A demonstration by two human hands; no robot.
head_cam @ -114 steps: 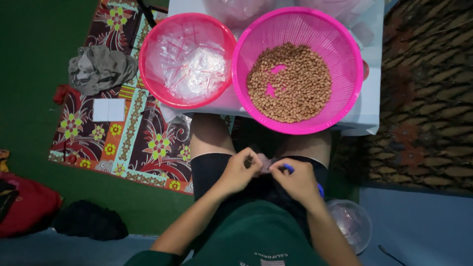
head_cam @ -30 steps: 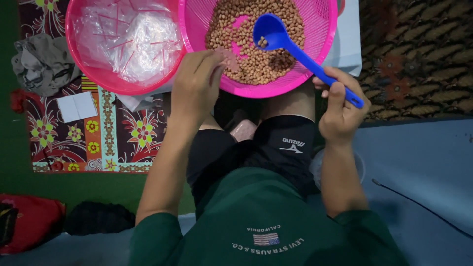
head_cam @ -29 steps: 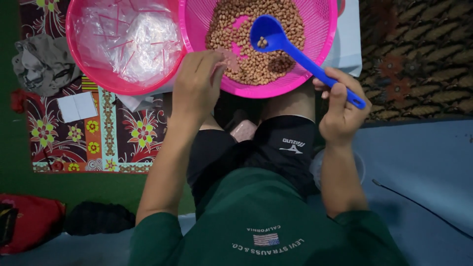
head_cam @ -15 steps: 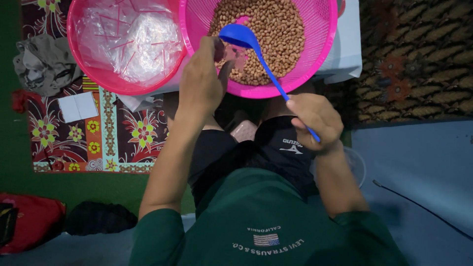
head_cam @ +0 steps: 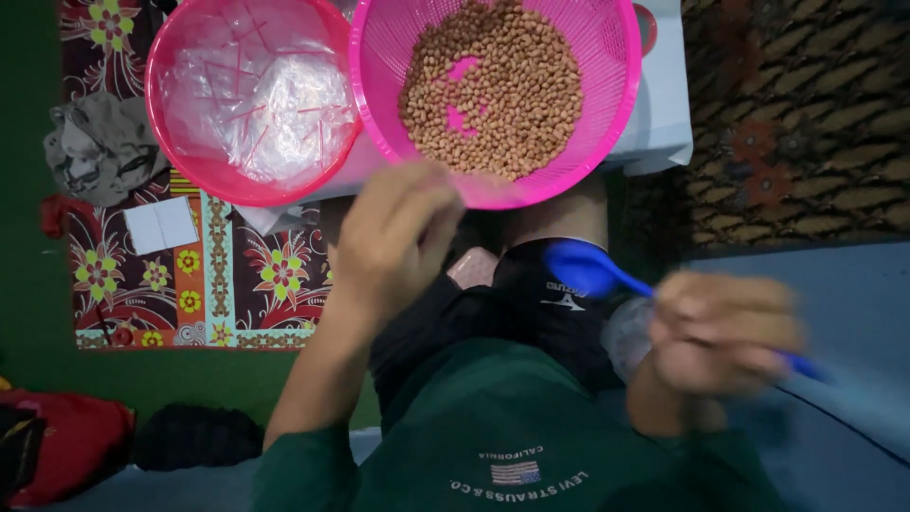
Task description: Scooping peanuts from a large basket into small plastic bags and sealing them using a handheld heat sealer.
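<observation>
A pink mesh basket (head_cam: 607,123) on a white low table holds a heap of brown peanuts (head_cam: 507,90). Beside it on the left a second pink basket (head_cam: 180,161) is lined with clear plastic bags (head_cam: 265,95). My left hand (head_cam: 393,242) hovers just below the peanut basket's near rim, fingers curled; whether it holds anything is hidden. My right hand (head_cam: 725,332), blurred, is down by my right knee and grips the handle of a blue plastic scoop (head_cam: 583,270), whose bowl lies over my black shorts.
The white table (head_cam: 659,123) stands past my knees. A flowered mat (head_cam: 237,284) covers the floor at left, with a grey cloth (head_cam: 100,152) and a white paper (head_cam: 161,226) on it. A red bag (head_cam: 57,446) lies bottom left, a patterned rug (head_cam: 796,123) at right.
My right hand has pulled the blue scoop out of the peanut basket and down to my right knee. My left hand has dropped back from the basket's rim.
</observation>
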